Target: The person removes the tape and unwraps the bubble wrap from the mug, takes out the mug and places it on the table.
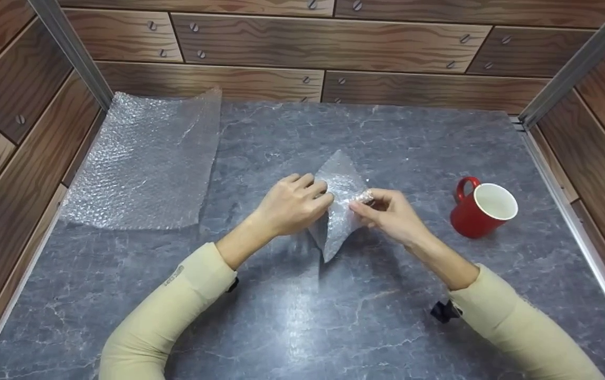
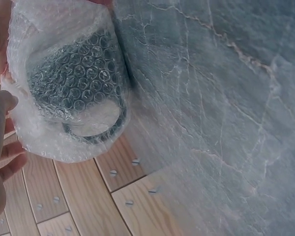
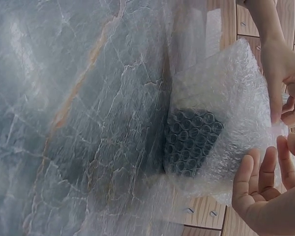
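A dark mug (image 2: pixel 83 73) stands near the middle of the table, wrapped in bubble wrap (image 1: pixel 342 184) whose gathered corners point up and toward me. In the left wrist view, its loop handle shows through the wrap. My left hand (image 1: pixel 297 203) has its fingers curled at the wrap's left upper side and pinches the film there. From the right, my right hand (image 1: pixel 392 216) pinches a fold of the wrap between thumb and fingers. The right wrist view shows both hands (image 3: pixel 270 196) close together at the top of the bundle.
A flat sheet of bubble wrap (image 1: pixel 149 163) lies at the back left. To the right stands a red mug (image 1: pixel 474 214) with a white inside, its handle toward the back. Wood-patterned walls (image 1: pixel 329 45) and metal posts (image 1: pixel 572 63) border the marbled table (image 1: pixel 387 327).
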The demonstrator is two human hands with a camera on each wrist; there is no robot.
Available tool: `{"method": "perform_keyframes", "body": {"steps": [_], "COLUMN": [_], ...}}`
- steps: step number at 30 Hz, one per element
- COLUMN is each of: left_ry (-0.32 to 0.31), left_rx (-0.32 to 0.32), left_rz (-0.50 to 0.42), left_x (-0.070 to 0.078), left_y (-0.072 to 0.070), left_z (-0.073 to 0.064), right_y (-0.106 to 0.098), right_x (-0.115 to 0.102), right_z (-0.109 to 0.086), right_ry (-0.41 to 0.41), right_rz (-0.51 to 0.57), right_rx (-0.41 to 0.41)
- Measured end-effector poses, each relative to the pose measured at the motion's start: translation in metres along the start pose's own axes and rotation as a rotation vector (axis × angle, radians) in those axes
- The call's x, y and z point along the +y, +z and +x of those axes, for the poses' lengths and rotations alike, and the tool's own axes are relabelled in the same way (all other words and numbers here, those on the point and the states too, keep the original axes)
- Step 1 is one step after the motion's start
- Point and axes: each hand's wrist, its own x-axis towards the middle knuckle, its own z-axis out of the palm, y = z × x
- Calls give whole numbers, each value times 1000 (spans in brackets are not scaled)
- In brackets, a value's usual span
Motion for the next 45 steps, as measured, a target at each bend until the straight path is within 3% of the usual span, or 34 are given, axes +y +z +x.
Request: {"method": "perform_keyframes", "body": {"steps": [5,13,28,45], "left_ry": [-14,-44,-84,-173], "left_rx": [-3,-28,-58,-96], "left_rz": [8,5,-39,-75], "left_x": [-2,-4,-15,-29], "left_y": [-2,-5,-9,-8], "left_z": [3,6,11,8], "right_y": [1,6,9,10], "right_x": [-1,3,9,9], "right_z": [-1,-2,-5,-6], "right_ry": [-3,-139,-226,-231], "right_rz": [-17,-175,-328,-339], "right_rx": [21,82,150,168]}}
